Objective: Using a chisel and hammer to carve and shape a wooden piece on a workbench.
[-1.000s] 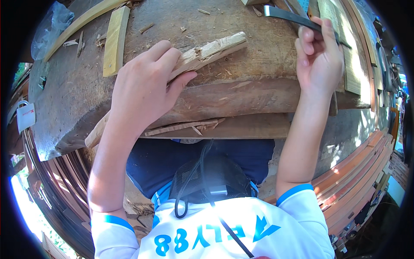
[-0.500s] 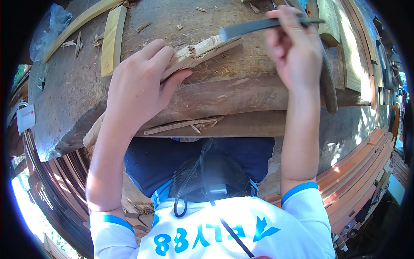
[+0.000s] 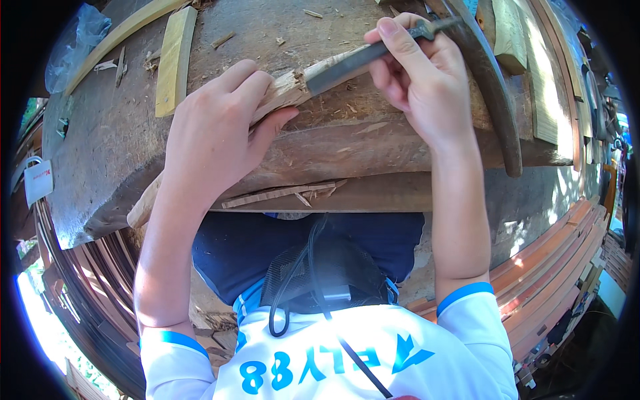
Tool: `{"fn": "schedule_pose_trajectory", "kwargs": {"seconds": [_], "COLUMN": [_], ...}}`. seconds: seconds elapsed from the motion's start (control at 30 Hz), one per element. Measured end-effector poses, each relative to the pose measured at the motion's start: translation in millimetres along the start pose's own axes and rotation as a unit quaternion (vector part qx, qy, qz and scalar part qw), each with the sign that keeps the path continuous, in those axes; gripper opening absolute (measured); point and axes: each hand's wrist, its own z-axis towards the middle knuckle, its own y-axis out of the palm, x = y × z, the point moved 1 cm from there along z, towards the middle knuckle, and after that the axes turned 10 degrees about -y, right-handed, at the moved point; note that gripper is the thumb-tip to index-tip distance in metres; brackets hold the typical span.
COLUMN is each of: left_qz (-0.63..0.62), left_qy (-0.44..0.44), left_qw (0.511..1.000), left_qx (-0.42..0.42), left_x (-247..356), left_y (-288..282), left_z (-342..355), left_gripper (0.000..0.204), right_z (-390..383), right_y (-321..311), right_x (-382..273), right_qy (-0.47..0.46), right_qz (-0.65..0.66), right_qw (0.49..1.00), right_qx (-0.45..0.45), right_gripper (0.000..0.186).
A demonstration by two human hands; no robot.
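My left hand [image 3: 217,123] is closed around a long, pale strip of wood [image 3: 283,92], thumb underneath and fingers over the top. The strip lies slantwise near the bench's front edge, its upper face rough and splintered. In my right hand [image 3: 420,83] is a flat dark steel chisel [image 3: 353,67], gripped near its narrow tang with the thumb on top. Its blade lies along the strip, and the tip meets the ragged part just right of my left fingers. The blade covers some of the strip's far end.
Beneath the work is a worn wooden bench [image 3: 267,57] scattered with chips. A yellowish wood block [image 3: 175,63] lies left, and a curved dark wooden bar [image 3: 497,100] lies right. Splinters [image 3: 283,193] rest on the lower ledge. Reddish boards [image 3: 540,267] are stacked at the right.
My right hand has moved left and slightly down, bringing the chisel tip from the strip's far end back toward my left hand. The left hand and strip stay almost still.
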Motion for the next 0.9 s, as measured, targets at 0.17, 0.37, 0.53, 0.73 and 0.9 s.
{"fn": "schedule_pose_trajectory", "kwargs": {"seconds": [0.17, 0.37, 0.53, 0.73, 0.9], "left_qz": [-0.004, 0.001, -0.003, -0.006, -0.007], "left_qy": [0.006, -0.006, 0.002, -0.005, -0.012], "left_qw": [1.000, 1.000, 1.000, 1.000, 1.000], "left_qx": [0.013, -0.003, 0.004, 0.003, 0.000], "left_x": [-0.1, -3.1, 0.6, 1.5, -3.2], "left_y": [0.8, -2.0, 0.5, 0.8, -1.5], "left_z": [0.6, -0.1, 2.0, 2.3, -0.5], "left_gripper": [0.032, 0.032, 0.031, 0.032, 0.030], "right_z": [6.6, -4.9, -1.2, 5.4, -2.3], "right_y": [-53.0, -31.6, 0.6, -60.5, -7.8], "right_x": [-28.6, -9.6, 1.1, -22.4, -10.7], "right_qy": [-0.143, -0.053, 0.016, -0.135, -0.037], "right_qz": [0.037, -0.002, -0.032, 0.090, -0.048], "right_qw": [0.977, 0.988, 0.983, 0.972, 0.992], "right_qx": [0.152, 0.143, 0.178, 0.169, 0.106], "right_gripper": [0.032, 0.031, 0.027, 0.027, 0.027]}}
